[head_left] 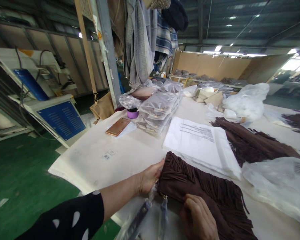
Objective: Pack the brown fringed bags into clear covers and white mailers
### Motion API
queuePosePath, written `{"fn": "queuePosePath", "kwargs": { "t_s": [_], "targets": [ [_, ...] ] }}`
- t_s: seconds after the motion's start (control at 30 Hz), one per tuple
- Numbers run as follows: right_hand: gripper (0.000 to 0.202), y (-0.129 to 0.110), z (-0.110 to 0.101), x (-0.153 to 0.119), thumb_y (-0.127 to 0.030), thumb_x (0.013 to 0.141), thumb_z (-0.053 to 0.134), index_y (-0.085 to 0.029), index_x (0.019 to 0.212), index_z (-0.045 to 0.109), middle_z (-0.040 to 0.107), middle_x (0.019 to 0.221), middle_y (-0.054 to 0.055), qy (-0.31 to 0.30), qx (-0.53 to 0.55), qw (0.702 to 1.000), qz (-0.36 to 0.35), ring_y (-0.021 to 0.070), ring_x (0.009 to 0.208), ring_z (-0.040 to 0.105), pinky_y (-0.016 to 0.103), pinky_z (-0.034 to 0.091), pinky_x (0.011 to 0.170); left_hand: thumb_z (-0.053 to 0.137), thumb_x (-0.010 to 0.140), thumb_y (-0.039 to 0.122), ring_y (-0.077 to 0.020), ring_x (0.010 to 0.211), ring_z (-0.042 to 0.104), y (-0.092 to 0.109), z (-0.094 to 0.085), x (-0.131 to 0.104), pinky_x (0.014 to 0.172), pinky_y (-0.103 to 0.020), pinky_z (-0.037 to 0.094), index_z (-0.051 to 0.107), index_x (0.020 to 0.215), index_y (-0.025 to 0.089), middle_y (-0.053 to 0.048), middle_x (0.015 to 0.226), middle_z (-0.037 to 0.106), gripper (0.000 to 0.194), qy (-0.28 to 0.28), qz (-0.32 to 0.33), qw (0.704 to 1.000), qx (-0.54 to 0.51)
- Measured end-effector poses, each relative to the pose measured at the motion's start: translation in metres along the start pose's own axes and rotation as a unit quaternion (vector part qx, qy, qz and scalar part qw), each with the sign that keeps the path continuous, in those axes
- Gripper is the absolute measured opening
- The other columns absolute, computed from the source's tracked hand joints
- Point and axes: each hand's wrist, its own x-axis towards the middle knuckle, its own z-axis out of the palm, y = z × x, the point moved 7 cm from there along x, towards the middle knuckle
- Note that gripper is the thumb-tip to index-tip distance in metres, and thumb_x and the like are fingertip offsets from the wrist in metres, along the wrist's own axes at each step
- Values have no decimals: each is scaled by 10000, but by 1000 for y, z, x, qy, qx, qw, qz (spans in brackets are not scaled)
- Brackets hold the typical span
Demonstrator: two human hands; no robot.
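A dark brown fringed bag (202, 186) lies at the table's near edge, its fringe spread to the back and right. My left hand (150, 176) grips the bag's left corner, with most of its fingertips hidden behind the fabric. Below that corner hang straps (140, 216) in clear plastic wrap, joined by small metal clips. Against the front of the bag is my right hand (198, 216), its fingers curled closed at the near edge. What lies under those fingertips is hidden.
Behind the bag lies a stack of white printed plastic bags (200, 140). More brown fringed pieces (252, 140) and clear plastic (280, 186) are at the right. A phone (118, 127), a purple tape roll (132, 114) and bagged goods (157, 110) sit further left, near a metal post (106, 50).
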Motion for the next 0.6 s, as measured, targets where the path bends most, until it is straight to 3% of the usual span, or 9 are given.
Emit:
{"fn": "queuePosePath", "kwargs": {
  "t_s": [0.07, 0.2, 0.27, 0.33, 0.4, 0.47, 0.53, 0.6],
  "targets": [
    [189, -1, 2, -2, -27, 807, 445, -158, 901, 544, 617, 828, 69, -6, 0, 1000, 0, 162, 789, 586, 288, 488, 718, 358, 550, 881, -280, 897, 588, 3, -4, -4, 835, -435, 458, 580, 893, 126, -129, 909, 640, 859, 31, 21, 999, 32],
    [193, -4, 7, -8, -54, 826, 419, -177, 909, 542, 629, 809, 58, -20, 3, 1000, 8, 159, 764, 596, 291, 497, 692, 536, 652, 697, -215, 786, 560, 7, -28, -45, 784, -368, 432, 571, 882, 130, -42, 752, 591, 612, 184, 39, 973, 132],
    [187, -4, 10, -11, -59, 832, 417, -175, 907, 543, 630, 811, 59, -27, 0, 999, 25, 161, 763, 594, 301, 497, 700, 606, 677, 528, -205, 775, 541, 6, -34, -74, 769, -353, 416, 564, 950, 129, -32, 774, 580, 486, 247, 40, 944, 215],
    [181, -5, 13, -14, -60, 834, 422, -168, 910, 547, 629, 822, 66, -26, -1, 999, 32, 167, 775, 588, 309, 494, 707, 610, 679, 396, -218, 828, 547, -2, -32, -101, 789, -347, 413, 543, 1055, 134, -56, 874, 599, 464, 298, 19, 887, 353],
    [197, -6, 13, -16, -47, 828, 415, -162, 913, 550, 627, 822, 67, -11, 0, 1000, 29, 167, 772, 583, 308, 492, 701, 616, 664, 337, -253, 955, 550, -21, -27, -120, 860, -357, 411, 518, 1138, 154, -95, 1029, 609, 517, 322, -22, 808, 492],
    [223, -6, 13, -18, -27, 817, 403, -163, 912, 553, 624, 813, 62, 1, 2, 1000, 31, 164, 761, 580, 306, 491, 694, 640, 646, 300, -290, 1093, 516, -44, -22, -128, 950, -377, 385, 499, 1198, 181, -123, 1187, 581, 582, 317, -34, 761, 565],
    [244, -7, 14, -19, -11, 808, 390, -160, 910, 554, 622, 817, 62, 0, 5, 999, 37, 165, 762, 577, 309, 490, 694, 586, 707, 284, -294, 1143, 506, -61, -22, -130, 990, -375, 368, 477, 1239, 186, -137, 1249, 561, 552, 313, -6, 740, 595],
    [246, -10, 16, -20, -7, 803, 383, -158, 902, 550, 623, 837, 68, -6, 15, 999, 44, 167, 775, 576, 308, 489, 693, 506, 767, 276, -271, 1110, 544, -68, -30, -131, 967, -343, 387, 448, 1260, 180, -131, 1218, 587, 505, 316, 16, 741, 592]
  ]
}}
